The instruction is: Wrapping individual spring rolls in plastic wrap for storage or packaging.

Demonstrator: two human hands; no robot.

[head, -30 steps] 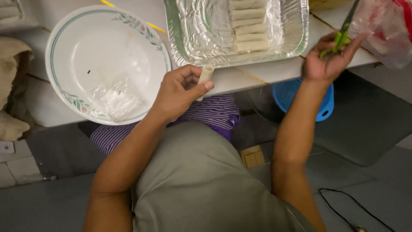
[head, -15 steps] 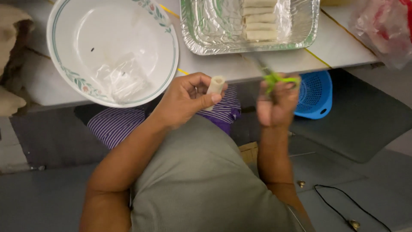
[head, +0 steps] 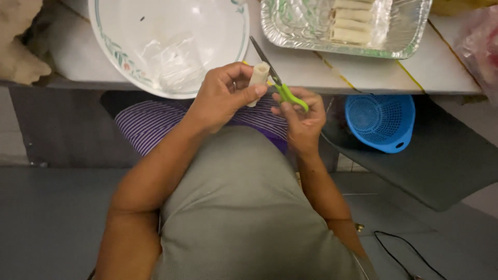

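One roll (head: 259, 79) is being gripped upright in the left hand (head: 224, 98), just below the bowl (head: 111, 31). One pair of scissors (head: 280, 85) is being held closed-fisted by the right hand (head: 301, 116), blades touching the roll. Three rolls (head: 354, 22) are lying in one tray (head: 306, 39).

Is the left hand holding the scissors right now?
No, the left hand grips a pale roll, while the right hand holds the green-handled scissors.

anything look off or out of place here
Mostly tidy. One oddity: a blue colander lies on the floor under the table, tipped on its side. A crumpled clear plastic bag sits in the large bowl. Nothing looks spilled.
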